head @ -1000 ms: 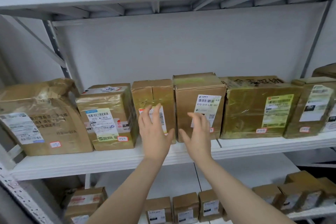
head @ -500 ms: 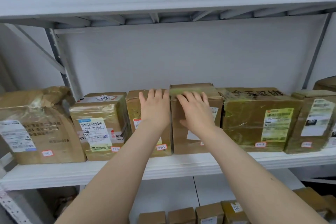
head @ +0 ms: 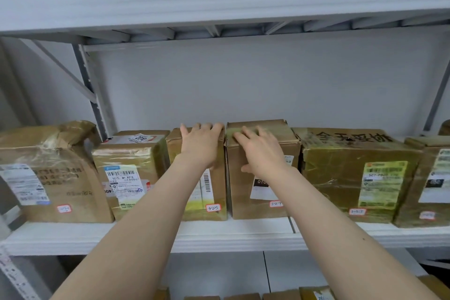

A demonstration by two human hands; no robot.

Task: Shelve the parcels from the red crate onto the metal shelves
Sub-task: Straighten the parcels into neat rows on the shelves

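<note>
both hands are up on the middle shelf [head: 233, 235], working the row of parcels that stands along it. the left hand [head: 202, 146] lies on the upper front of a narrow parcel [head: 215, 192] wrapped in yellowish tape. its fingers [head: 207, 128] are nearly straight and reach over the top edge, pressing rather than gripping. touching that parcel at its 3 o'clock side stands a plain brown box [head: 239, 196], a little taller. the right hand [head: 261, 153] rests on its top front edge, fingers spread and open across the taped lid and the thumb down on the front face (it holds nothing).

at 9 o'clock from the narrow parcel sits a taped box [head: 126, 168] with a barcode label, and beyond it a large crumpled parcel [head: 48, 178] fills the left end. at 3 o'clock from the brown box is a wide taped carton [head: 341, 178] with a green-yellow label, then another wrapped box [head: 431, 185] at the frame's edge. each front carries a small red-bordered sticker low down.

at 12 o'clock, the upper shelf [head: 219, 2] holds more labelled parcels, cut off by the frame. at 6 o'clock, box tops on a lower shelf just show.
</note>
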